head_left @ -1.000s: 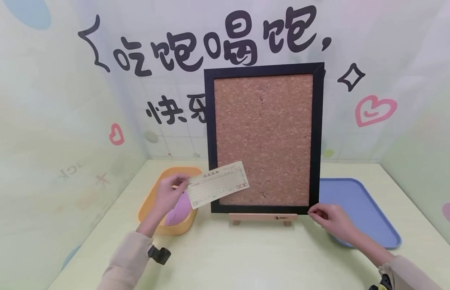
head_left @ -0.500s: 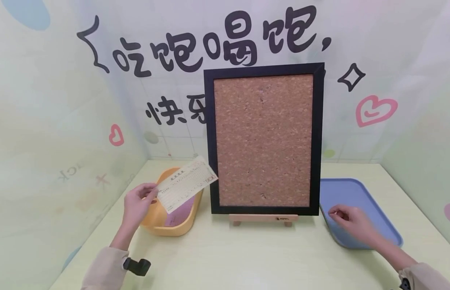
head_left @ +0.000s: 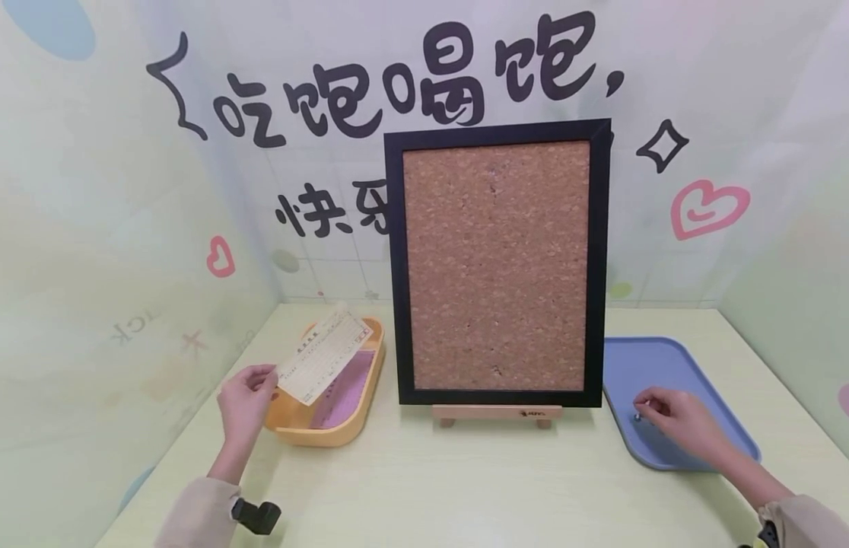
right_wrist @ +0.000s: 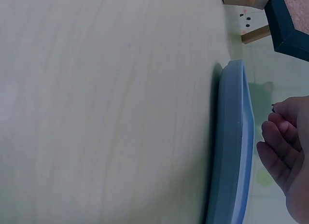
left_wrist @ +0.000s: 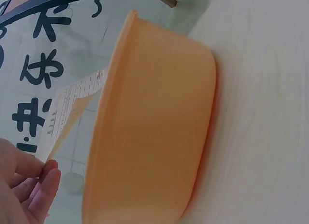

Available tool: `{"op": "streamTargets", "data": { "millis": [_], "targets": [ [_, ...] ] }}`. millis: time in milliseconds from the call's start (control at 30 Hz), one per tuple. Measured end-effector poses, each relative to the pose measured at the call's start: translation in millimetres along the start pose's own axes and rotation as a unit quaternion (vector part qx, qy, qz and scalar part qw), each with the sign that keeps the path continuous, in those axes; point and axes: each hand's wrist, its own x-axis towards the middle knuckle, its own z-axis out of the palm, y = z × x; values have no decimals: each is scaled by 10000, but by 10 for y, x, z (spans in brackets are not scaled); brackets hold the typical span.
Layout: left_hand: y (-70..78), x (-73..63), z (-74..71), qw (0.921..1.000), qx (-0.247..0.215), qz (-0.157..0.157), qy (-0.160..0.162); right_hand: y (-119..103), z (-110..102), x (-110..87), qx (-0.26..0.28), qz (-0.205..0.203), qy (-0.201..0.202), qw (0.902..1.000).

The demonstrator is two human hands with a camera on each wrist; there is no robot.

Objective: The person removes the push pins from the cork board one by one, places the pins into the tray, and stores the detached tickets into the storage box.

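My left hand [head_left: 246,399] pinches a printed paper slip [head_left: 325,354] by its lower left corner, tilted above the orange bin [head_left: 329,436]. In the left wrist view the slip [left_wrist: 65,113] shows partly behind the bin's rim, one edge curling. Inside the bin lies a purple sheet [head_left: 342,396]. My right hand [head_left: 681,418] is over the blue tray [head_left: 660,358]. Between its thumb and forefinger it pinches a small silvery pin [right_wrist: 273,108], mostly hidden by the fingertips. The framed corkboard [head_left: 496,266] stands upright between the hands, bare on its face.
A small wooden easel [head_left: 496,412] supports the corkboard on the pale table [head_left: 465,487]. Behind it is a printed wall sheet [head_left: 315,266] with large black characters, and side walls stand to the left and right.
My left hand has drawn the slip left and down, away from the corkboard to above the orange bin. My right hand has left the frame's lower right corner and moved right over the blue tray.
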Motion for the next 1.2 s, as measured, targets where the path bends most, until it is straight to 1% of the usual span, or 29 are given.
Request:
{"op": "streamTargets", "data": {
  "millis": [133,233,367,467,567,700,800,933,1067,1200],
  "targets": [
    [-38,-54,86,9988,427,228,101,29,15,-16,-99,99,-80,9999],
    [-30,-102,148,9975,621,342,70,52,32,-32,-157,159,-147,9996],
    [-6,-162,220,9970,692,354,-4,81,52,-48,-246,213,-158,9993],
    [0,-196,269,9963,778,342,-142,98,61,-55,-237,224,-168,9993],
    [-5,-214,307,9954,769,357,-435,112,68,-58,-231,201,-192,9993],
    [-2,-194,301,9923,653,319,-999,133,73,-64,-302,152,-204,9992],
    [14,-157,266,9866,785,279,-1402,149,77,-77,-321,132,-203,9992],
    [33,-125,231,9763,1074,240,-1865,161,84,-98,-306,197,-326,9988],
    [53,-112,225,9682,1189,138,-2195,147,85,-85,-290,335,-448,9980],
    [61,-91,231,9639,1246,-6,-2355,135,81,-40,-266,369,-555,9974]
  ]
}}
